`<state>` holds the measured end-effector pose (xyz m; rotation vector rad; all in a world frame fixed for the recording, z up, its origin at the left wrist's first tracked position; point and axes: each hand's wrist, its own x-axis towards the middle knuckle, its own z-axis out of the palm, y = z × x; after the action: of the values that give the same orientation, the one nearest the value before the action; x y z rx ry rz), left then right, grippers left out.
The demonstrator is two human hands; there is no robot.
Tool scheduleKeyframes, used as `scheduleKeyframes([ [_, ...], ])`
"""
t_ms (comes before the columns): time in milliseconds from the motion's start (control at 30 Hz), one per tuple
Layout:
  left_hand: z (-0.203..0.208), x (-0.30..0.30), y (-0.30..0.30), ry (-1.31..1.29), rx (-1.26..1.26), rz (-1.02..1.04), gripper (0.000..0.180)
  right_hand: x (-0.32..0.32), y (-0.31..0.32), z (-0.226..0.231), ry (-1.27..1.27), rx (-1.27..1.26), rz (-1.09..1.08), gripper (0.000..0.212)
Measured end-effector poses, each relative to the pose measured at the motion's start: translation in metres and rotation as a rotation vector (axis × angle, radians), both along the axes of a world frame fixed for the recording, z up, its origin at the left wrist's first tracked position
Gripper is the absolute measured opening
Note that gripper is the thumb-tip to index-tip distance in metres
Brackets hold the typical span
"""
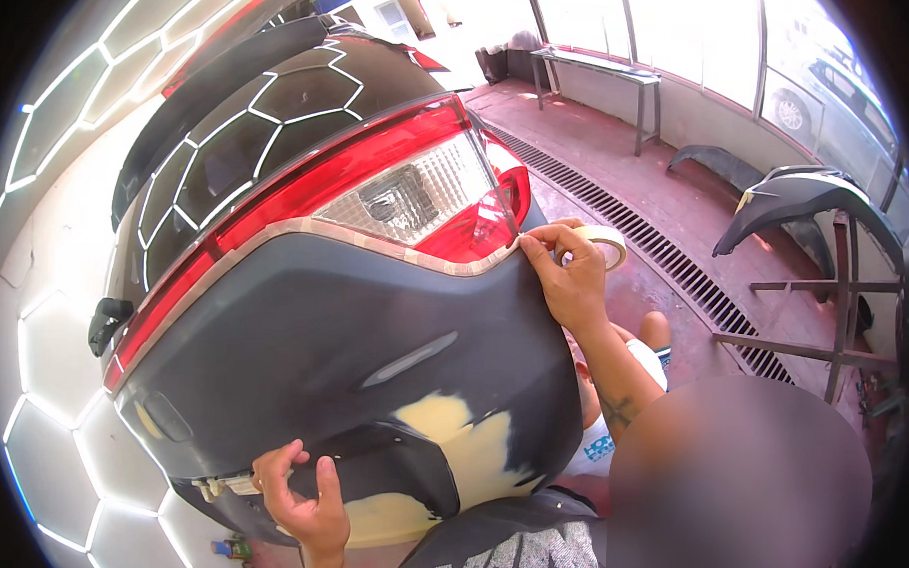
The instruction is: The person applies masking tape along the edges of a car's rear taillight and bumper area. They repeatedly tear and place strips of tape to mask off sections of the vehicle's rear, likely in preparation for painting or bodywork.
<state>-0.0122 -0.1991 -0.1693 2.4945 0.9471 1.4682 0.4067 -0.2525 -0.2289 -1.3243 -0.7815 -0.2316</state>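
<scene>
My right hand (573, 278) pinches masking tape at the outer corner of a red and clear tail light (402, 197). The tape roll (617, 252) hangs by its fingers. A strip of masking tape (460, 269) follows the light's lower edge, bordering the dark grey rear body panel (303, 319). Cream filler patches (469, 450) show lower on that panel. Near the panel's lower recess, my left hand (302, 494) is held palm up, fingers apart and curled a little, with nothing in it.
Behind my right forearm, a person in white clothing (597, 439) is low beside the car, partly hidden. A floor grate (637, 220) runs along the right. Beyond it, a metal stand (839, 297) bears a loose bumper (788, 201). A bench (602, 64) stands farther back.
</scene>
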Motion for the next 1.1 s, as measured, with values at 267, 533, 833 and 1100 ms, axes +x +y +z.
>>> scheduleKeyframes([
  [267, -0.006, -0.015, 0.008, -0.062, -0.075, -0.086, 0.035, 0.007, 0.002, 0.006, 0.575, 0.126, 0.423, 0.016],
  [533, -0.012, -0.022, 0.011, -0.128, -0.053, -0.126, 0.035, 0.010, -0.004, 0.004, 0.294, -0.070, 0.386, 0.051],
  [833, -0.026, -0.038, 0.015, -0.248, -0.153, -0.100, 0.039, 0.034, -0.002, 0.022, 0.580, -0.059, 0.525, 0.046],
  [1100, -0.020, -0.038, 0.011, -0.295, -0.117, -0.099, 0.040, 0.027, 0.005, 0.026, 0.371, -0.163, 0.354, 0.066],
])
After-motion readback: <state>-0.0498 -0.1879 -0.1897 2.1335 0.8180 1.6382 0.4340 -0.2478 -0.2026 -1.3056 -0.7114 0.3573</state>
